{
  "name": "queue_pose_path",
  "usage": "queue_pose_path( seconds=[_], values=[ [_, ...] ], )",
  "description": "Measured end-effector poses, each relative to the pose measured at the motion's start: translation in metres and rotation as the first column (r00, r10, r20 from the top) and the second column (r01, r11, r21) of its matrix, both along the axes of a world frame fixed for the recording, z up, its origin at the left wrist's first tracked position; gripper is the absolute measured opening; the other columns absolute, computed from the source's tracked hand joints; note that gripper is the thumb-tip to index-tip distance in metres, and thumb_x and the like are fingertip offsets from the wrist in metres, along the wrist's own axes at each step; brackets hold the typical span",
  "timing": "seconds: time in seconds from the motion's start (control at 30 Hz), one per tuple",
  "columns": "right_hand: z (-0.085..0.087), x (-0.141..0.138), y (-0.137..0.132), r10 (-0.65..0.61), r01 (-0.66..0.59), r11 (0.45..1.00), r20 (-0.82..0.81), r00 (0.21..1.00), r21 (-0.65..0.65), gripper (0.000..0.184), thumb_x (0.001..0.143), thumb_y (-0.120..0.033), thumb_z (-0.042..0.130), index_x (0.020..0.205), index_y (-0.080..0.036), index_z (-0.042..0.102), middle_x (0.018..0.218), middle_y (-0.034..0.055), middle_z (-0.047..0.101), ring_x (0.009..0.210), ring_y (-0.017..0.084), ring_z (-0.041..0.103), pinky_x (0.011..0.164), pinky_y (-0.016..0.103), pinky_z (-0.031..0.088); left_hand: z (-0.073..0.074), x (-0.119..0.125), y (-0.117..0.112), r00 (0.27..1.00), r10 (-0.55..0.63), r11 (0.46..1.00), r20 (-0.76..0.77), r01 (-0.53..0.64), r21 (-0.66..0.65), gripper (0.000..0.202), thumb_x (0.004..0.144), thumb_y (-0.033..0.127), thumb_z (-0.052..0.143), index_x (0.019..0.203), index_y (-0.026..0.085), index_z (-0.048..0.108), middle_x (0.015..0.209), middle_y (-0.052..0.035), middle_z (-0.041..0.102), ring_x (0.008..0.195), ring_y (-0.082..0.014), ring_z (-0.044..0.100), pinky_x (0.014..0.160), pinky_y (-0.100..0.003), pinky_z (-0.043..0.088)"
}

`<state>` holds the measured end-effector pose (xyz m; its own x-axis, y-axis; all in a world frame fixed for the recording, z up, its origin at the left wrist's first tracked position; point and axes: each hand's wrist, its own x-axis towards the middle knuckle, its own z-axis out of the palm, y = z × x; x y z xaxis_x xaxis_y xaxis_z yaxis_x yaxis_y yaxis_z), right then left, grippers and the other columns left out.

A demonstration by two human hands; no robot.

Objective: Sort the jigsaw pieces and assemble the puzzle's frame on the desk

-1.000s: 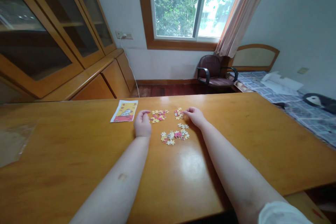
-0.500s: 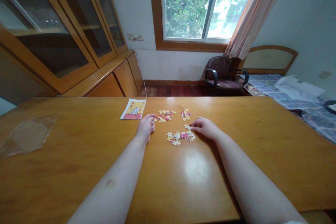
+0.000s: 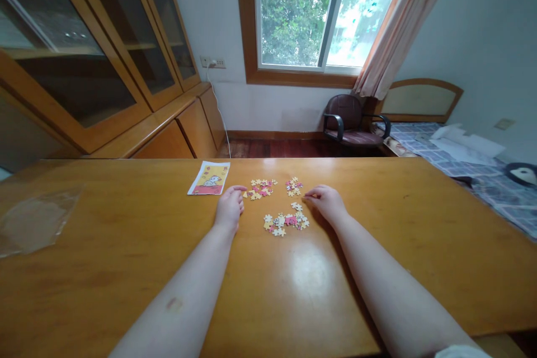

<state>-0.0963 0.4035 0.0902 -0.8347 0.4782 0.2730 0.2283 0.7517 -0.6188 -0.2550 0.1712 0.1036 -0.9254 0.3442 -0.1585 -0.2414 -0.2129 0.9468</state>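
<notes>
Jigsaw puzzle pieces in yellow, white and pink lie on the wooden table in three groups. Beside the back left group (image 3: 260,189) is my left hand (image 3: 229,208), its index finger reaching to the edge pieces and its other fingers curled in. Whatever those curled fingers may hold is hidden. My right hand (image 3: 327,203) rests to the right, thumb and fingertips pinched together low over the table. Its tips are between the back right group (image 3: 294,185) and the front group (image 3: 291,220); anything in the pinch is too small to make out.
A picture card (image 3: 208,178) with a white animal on yellow and red lies left of the pieces. Farther left is a clear plastic bag (image 3: 37,218) on the table (image 3: 138,268). Beyond the far edge stand an armchair (image 3: 351,120) and a bed (image 3: 444,145).
My right hand has moved slightly away from the white pieces at the top of the front group, which it was touching. My left hand stays by the back left group. The view has shifted slightly.
</notes>
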Motion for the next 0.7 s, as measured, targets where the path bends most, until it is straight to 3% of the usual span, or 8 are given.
queue_pose_path(
  seconds=[0.27, 0.4, 0.53, 0.7],
  values=[
    [-0.001, -0.002, 0.001, 0.069, -0.078, 0.993, 0.097, 0.993, 0.09, 0.014, 0.083, -0.026, 0.062, 0.083, -0.024, 0.076, 0.084, 0.0039, 0.069, 0.08, 0.017, 0.062, 0.076, 0.027, 0.045, 0.0, 0.001, -0.001, 1.0, -0.016, 1.0, -0.015, 0.016, -0.023, 0.015, 0.065, 0.022, 0.053, 0.079, 0.017, 0.055, 0.045, 0.0126, 0.027, 0.034, -0.0032, 0.019, 0.035, -0.015, 0.014],
    [0.006, 0.001, -0.003, 0.125, -0.129, 0.991, 0.088, 0.988, 0.033, 0.015, 0.082, -0.025, 0.061, 0.087, -0.022, 0.074, 0.088, 0.0044, 0.066, 0.083, 0.016, 0.061, 0.079, 0.027, 0.045, -0.002, -0.001, -0.001, 1.0, -0.019, 1.0, -0.021, 0.018, -0.02, 0.015, 0.065, 0.022, 0.053, 0.079, 0.018, 0.055, 0.046, 0.0125, 0.027, 0.034, -0.0034, 0.019, 0.035, -0.016, 0.015],
    [0.011, 0.003, -0.009, 0.258, -0.254, 0.966, 0.121, 0.959, -0.044, 0.015, 0.077, -0.03, 0.067, 0.087, -0.022, 0.074, 0.084, 0.0033, 0.064, 0.078, 0.015, 0.059, 0.074, 0.026, 0.045, -0.003, -0.002, -0.001, 0.999, -0.023, 0.999, -0.028, 0.022, -0.029, 0.015, 0.065, 0.022, 0.052, 0.08, 0.018, 0.054, 0.046, 0.0126, 0.027, 0.033, -0.0037, 0.02, 0.034, -0.016, 0.015],
    [0.009, 0.002, -0.009, 0.312, -0.301, 0.949, 0.159, 0.937, -0.092, 0.016, 0.076, -0.031, 0.068, 0.086, -0.021, 0.074, 0.082, 0.0026, 0.063, 0.071, 0.014, 0.057, 0.069, 0.025, 0.044, -0.001, -0.001, -0.001, 1.0, -0.017, 1.0, -0.016, 0.017, -0.024, 0.015, 0.065, 0.021, 0.053, 0.079, 0.018, 0.055, 0.045, 0.0125, 0.027, 0.034, -0.0037, 0.021, 0.034, -0.016, 0.015]
  ],
)
